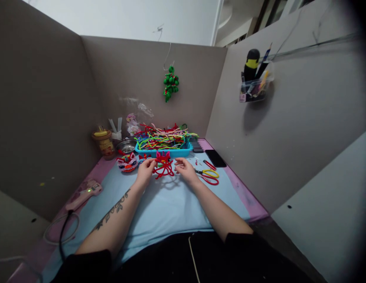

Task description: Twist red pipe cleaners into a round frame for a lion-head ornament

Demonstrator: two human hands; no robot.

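Two bare hands are held in front of the blue tray (183,152), with a red piece (164,170) of bent fuzzy stems between them, raised above the worktop (168,212). The left hand (146,171) has its grip clamped on the left edge of the red piece, thumb and fingers together. The right hand (185,169), on the opposite side, shows its grip parted; whether a fingertip touches a strand cannot be told. Work on the red piece appears partway along: its stems form crossing loops with open gaps. Pink ear-like tips show above these, though whether they belong to it or to something behind is unclear. Filling and fastening of the loops, judged from their present form, remain undone. In front of the tray's left end lies a multicoloured figure (127,163), eared, filled in and seemingly complete. Plenty of loose stems (163,138) fill the tray, apparently unworked. Scissors (203,173) lie in front and to the right of the tray, touched by neither hand; well to its left and nearer the wearer, a pink glue gun (85,195) shows a green light and lies untouched.
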